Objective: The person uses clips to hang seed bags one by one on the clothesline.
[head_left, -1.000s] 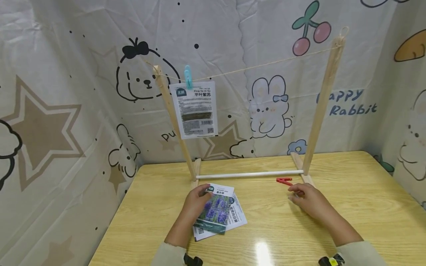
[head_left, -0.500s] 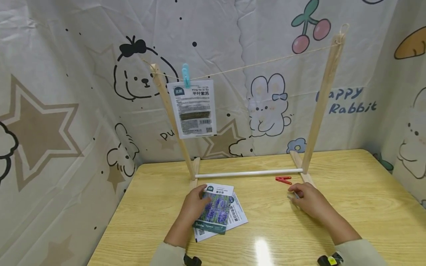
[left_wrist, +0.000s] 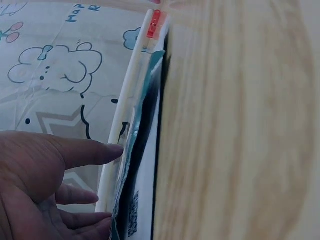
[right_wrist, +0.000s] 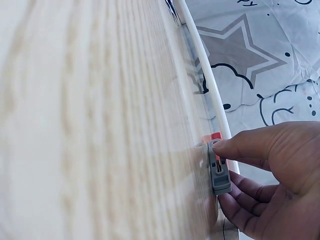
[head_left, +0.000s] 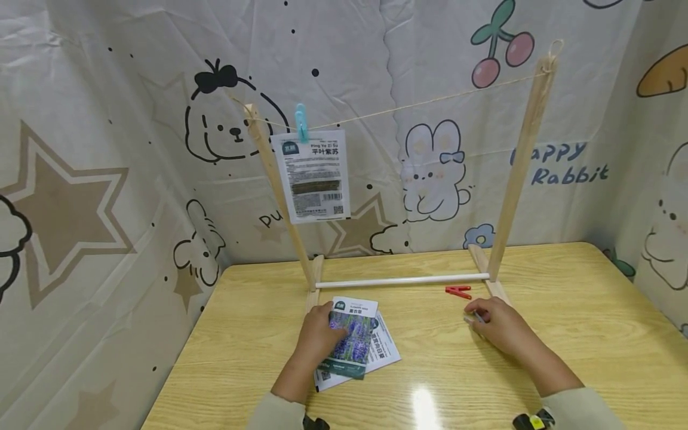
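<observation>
On the table, a lavender seed packet [head_left: 352, 337] overlaps a second, white-backed seed packet [head_left: 386, 346]. My left hand [head_left: 317, 333] grips the top packet by its left edge, thumb lying over its printed front. In the left wrist view the lavender packet's edge [left_wrist: 132, 155] stands a little apart from the packet below. My right hand [head_left: 500, 322] pinches a small grey clothespin [right_wrist: 219, 170] between thumb and fingers, low over the table. Just beyond it lies a red clothespin [head_left: 458, 291].
Behind the hands stands a wooden frame with two posts [head_left: 524, 167] and a white crossbar [head_left: 403, 280]. A string [head_left: 424, 104] runs between the post tops. From it hangs another seed packet [head_left: 314, 173], held by a blue clothespin [head_left: 301, 122]. A printed cloth [head_left: 365, 54] backs the table.
My left hand has shifted slightly right, its thumb reaching farther across the lavender packet. The right hand stays in place with the grey clothespin.
</observation>
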A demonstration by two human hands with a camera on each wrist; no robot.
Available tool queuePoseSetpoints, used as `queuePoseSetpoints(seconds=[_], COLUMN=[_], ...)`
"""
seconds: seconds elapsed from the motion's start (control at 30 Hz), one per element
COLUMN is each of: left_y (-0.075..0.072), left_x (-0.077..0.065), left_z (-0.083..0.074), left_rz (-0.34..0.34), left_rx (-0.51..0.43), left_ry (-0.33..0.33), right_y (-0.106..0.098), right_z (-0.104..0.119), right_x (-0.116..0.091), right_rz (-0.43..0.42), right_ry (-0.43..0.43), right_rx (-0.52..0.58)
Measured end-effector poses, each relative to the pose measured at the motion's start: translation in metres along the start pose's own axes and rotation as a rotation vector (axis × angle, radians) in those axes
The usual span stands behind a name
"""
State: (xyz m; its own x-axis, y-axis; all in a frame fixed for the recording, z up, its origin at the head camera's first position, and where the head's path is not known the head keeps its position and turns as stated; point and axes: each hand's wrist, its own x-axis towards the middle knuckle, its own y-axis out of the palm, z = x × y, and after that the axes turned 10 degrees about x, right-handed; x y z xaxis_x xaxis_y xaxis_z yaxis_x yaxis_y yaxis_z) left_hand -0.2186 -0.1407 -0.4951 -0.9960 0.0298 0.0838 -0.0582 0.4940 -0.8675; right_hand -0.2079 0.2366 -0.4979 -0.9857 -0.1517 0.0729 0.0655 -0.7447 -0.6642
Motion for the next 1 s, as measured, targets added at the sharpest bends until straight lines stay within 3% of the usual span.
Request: queuePoseSetpoints(seconds=[0.27, 0.43, 1.0], left_y=[0.0011, -0.0024, -0.0003], left_x=[-0.0058, -0.0071, -0.0022], left_z=[-0.0053, -0.0069, -0.0074], left_rz=[-0.031, -0.018, -0.011], left_rx=[0.147, 0.184, 0.128], left_ry=[0.013, 0.003, 0.029], right_y=[0.0013, 0.0017, 0.0012], right_z=[-0.0012, -0.0010, -0.0015], right_x=[-0.0006, 0.0002, 0.0004], right_rz=[-0.012, -0.012, 0.008], right_ry=[-0.018, -0.025, -0.028], right_rx=[0.001, -0.003, -0.012])
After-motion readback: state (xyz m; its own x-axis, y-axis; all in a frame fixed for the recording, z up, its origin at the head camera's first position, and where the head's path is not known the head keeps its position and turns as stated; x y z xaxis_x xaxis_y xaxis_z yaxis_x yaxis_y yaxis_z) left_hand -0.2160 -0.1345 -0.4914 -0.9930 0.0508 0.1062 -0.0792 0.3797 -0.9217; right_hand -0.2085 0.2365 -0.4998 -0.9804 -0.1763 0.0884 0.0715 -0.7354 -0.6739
